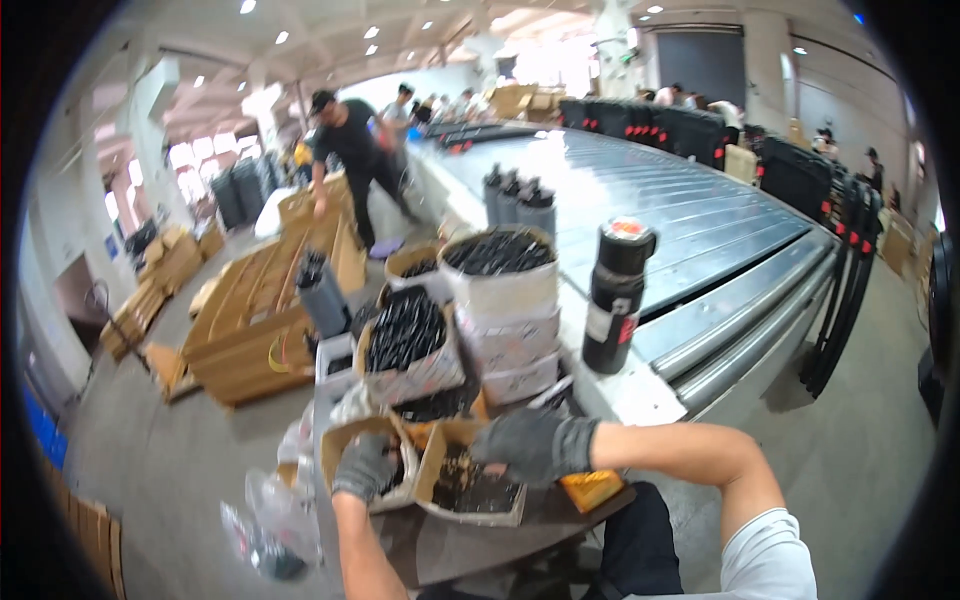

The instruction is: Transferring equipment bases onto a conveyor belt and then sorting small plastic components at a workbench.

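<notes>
My left hand (pixel 367 466), in a grey work glove, reaches into a small open cardboard box (pixel 338 447); its fingers are mostly hidden inside. My right hand (pixel 536 448), also gloved, is over the box beside it (pixel 432 468), which holds small dark parts (pixel 475 492). Its fingers look curled together, blurred, and anything in them is too small to make out. Just behind, another container (pixel 437 404) holds dark pieces. Beyond it stands a carton heaped with black plastic parts (pixel 405 335).
A white round-topped container (pixel 500 285) of black parts sits on stacked boxes. A black flask (pixel 615 300) stands at the edge of a metal roller conveyor (pixel 690 240). Plastic bags (pixel 275 515) hang at left. A person in dark clothes (pixel 355 150) bends over large cartons (pixel 250 310).
</notes>
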A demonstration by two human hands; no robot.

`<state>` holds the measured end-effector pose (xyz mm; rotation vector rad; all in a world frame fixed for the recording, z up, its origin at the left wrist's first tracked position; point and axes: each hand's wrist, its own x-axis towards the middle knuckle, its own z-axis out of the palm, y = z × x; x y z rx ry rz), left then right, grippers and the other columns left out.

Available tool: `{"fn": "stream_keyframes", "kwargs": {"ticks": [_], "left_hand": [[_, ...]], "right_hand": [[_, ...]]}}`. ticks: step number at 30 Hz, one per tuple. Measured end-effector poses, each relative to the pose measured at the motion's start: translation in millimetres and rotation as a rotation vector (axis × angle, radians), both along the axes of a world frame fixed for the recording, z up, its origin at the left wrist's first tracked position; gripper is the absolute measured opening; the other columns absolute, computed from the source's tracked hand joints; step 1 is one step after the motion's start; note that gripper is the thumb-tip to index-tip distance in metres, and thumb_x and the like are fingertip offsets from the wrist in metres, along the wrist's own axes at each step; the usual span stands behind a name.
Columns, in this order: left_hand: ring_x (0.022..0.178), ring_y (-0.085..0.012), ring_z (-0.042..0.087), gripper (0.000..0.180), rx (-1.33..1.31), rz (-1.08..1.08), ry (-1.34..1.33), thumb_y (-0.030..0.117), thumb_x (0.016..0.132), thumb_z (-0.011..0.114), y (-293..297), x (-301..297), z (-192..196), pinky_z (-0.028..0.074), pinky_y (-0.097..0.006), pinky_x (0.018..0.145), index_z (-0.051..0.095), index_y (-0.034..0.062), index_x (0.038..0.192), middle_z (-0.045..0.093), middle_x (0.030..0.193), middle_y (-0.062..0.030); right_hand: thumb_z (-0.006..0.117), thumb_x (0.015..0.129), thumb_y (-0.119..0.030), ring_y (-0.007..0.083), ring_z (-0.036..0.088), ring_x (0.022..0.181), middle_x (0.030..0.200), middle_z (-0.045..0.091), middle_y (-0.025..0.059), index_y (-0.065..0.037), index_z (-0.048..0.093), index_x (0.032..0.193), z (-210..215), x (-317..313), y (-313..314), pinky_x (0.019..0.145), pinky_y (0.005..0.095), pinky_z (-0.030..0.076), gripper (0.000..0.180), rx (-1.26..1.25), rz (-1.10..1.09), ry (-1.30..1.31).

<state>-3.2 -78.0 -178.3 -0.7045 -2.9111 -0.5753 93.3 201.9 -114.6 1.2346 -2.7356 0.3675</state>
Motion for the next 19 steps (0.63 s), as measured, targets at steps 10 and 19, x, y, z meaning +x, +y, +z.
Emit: {"fn": "stream_keyframes", "kwargs": {"ticks": [10,19], "left_hand": [[0.09,-0.0366,0.066,0.025,0.044,0.039,-0.121,0.014,0.074,0.065,9.1,21.4,22.3,0.051,-0.039,0.085,0.073,0.004,0.095,0.069,0.094,-0.0201],[0.106,-0.0378,0.061,0.04,0.142,0.306,0.18,0.034,0.081,0.07,-1.1,15.4,23.0,0.047,-0.044,0.093,0.068,0.0141,0.116,0.066,0.109,-0.021]], "right_hand": [[0.073,0.067,-0.02,0.0335,0.063,0.102,0.107,0.068,0.013,-0.011,0.068,0.109,-13.4,-11.8,-40.1,0.085,0.0428,0.05,0.043,0.43,-0.069,-0.287],[0.073,0.077,-0.029,0.0331,0.063,0.103,0.107,0.066,0.0197,-0.009,0.062,0.117,-3.1,-5.2,-15.4,0.09,0.0408,0.049,0.046,0.103,-0.076,-0.162]]}}
